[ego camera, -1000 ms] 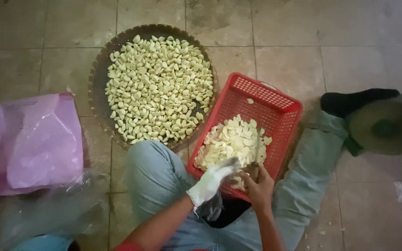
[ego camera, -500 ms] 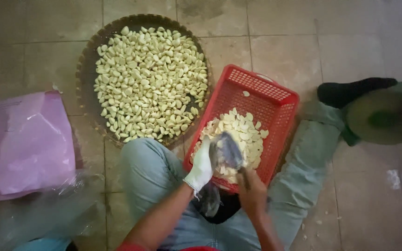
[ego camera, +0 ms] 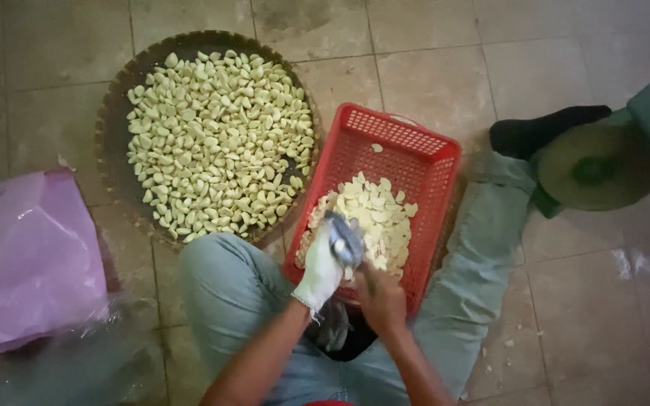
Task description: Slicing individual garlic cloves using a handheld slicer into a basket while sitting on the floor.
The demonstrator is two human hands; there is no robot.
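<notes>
My left hand (ego camera: 321,271) wears a white glove and grips a small grey-blue piece (ego camera: 346,239) over the near end of a red plastic basket (ego camera: 423,154). My bare right hand (ego camera: 380,295) is closed just below it, touching the same piece; what it holds is hidden. The basket holds a heap of pale sliced pieces (ego camera: 374,218). To the left, a round woven tray (ego camera: 114,98) is covered with several pale yellow-green peeled pieces (ego camera: 216,143).
My legs in light blue trousers (ego camera: 227,293) spread around the basket on a tiled floor. A pink plastic bag (ego camera: 28,259) lies at the left. A dark sock (ego camera: 539,128) and a green round object (ego camera: 592,169) sit at the right.
The view has shifted slightly. My gloved left hand lifted the grey-blue piece up from the basket, and my right hand has closed in beneath it.
</notes>
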